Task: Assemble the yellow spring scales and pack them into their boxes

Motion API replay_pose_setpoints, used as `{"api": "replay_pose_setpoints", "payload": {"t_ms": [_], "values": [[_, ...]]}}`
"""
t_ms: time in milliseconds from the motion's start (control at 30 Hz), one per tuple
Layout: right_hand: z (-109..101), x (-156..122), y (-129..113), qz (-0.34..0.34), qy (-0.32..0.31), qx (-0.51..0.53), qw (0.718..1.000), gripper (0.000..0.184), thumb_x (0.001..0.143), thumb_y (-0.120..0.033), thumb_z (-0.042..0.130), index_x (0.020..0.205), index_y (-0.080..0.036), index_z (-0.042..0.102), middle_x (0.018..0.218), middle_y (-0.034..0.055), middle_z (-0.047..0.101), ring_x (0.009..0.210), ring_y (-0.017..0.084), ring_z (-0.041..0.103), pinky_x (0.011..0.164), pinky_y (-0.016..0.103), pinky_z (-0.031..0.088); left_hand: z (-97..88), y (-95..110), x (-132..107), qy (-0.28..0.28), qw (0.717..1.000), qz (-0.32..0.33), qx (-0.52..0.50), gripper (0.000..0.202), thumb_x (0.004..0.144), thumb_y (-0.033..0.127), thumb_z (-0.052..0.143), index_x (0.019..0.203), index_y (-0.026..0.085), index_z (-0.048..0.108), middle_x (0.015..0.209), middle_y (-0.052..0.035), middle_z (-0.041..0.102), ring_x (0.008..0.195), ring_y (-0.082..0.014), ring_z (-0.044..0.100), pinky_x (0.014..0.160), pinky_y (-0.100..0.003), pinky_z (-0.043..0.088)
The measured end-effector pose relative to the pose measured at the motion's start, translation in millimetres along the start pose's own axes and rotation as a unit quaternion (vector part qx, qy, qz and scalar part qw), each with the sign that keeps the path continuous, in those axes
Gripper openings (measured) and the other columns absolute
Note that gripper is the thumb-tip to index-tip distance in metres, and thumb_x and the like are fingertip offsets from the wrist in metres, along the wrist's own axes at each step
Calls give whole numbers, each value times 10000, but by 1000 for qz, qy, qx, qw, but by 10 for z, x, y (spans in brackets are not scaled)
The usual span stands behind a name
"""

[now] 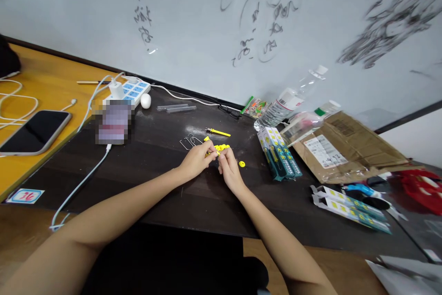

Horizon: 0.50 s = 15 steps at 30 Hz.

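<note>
My left hand and my right hand meet over the dark table, fingertips pinched close together. Between them shows a small yellow piece, too small to tell its kind. Just behind my fingers lie several round yellow pieces, partly hidden by the hands. One loose yellow disc rests right of my right hand. Several bent metal wires lie behind my left hand. Farther back is a thin yellow stick-like tool with a darker tip at its left end.
Upright-patterned green and white boxes stand right, with opened boxes nearer the edge. Behind are a water bottle and a cardboard parcel. Left are a power strip, a charging phone and its cable.
</note>
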State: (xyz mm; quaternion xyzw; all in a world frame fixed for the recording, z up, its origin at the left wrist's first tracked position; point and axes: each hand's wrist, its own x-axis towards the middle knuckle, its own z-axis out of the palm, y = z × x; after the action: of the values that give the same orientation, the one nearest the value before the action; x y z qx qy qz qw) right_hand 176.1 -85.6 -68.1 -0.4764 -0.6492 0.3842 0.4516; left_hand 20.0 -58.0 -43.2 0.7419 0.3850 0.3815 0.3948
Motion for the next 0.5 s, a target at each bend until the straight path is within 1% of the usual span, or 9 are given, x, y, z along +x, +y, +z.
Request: {"api": "replay_pose_setpoints", "payload": {"t_ms": [100, 133, 233, 333, 400, 500], "values": [[-12, 47, 41, -4, 2, 83, 997, 209, 900, -441, 454, 881, -234, 431, 767, -38, 476, 464, 57, 349, 431, 208, 338, -3, -59, 20, -12, 998, 6, -53, 109, 855, 294, 512, 859, 186, 497, 734, 28, 605, 477, -66, 521, 493, -198, 405], [-19, 61, 41, 1, -7, 103, 995, 210, 887, -438, 482, 891, -233, 438, 763, -42, 483, 456, 52, 345, 423, 205, 335, 0, -78, 28, -17, 997, 3, -77, 114, 853, 296, 515, 862, 184, 492, 738, 27, 603, 475, -62, 521, 470, -188, 395], [-44, 84, 8, 15, -14, 131, 991, 239, 847, -441, 550, 887, -227, 451, 735, -49, 492, 450, 46, 345, 415, 198, 325, 12, -114, 57, -34, 988, -17, -151, 142, 840, 303, 536, 864, 176, 475, 733, 22, 597, 450, -52, 511, 399, -162, 361], [-71, 80, -17, 22, -13, 116, 993, 263, 829, -452, 576, 878, -224, 456, 714, -49, 504, 444, 48, 342, 407, 198, 293, 21, -126, 84, -53, 975, -51, -210, 162, 828, 297, 556, 845, 167, 461, 701, 23, 590, 413, -42, 491, 353, -147, 349], [-90, 76, -18, 15, -11, 94, 995, 254, 832, -444, 578, 871, -221, 463, 707, -44, 507, 459, 55, 353, 420, 201, 289, 24, -131, 96, -65, 966, -67, -240, 173, 823, 295, 566, 836, 161, 458, 689, 23, 591, 401, -38, 490, 340, -141, 352], [-122, 79, -21, -9, 0, 51, 999, 232, 835, -419, 582, 855, -215, 474, 722, -28, 512, 541, 81, 417, 492, 213, 346, 25, -131, 102, -74, 953, -85, -281, 200, 815, 307, 589, 837, 153, 464, 682, 22, 595, 394, -33, 494, 331, -133, 350]]}}
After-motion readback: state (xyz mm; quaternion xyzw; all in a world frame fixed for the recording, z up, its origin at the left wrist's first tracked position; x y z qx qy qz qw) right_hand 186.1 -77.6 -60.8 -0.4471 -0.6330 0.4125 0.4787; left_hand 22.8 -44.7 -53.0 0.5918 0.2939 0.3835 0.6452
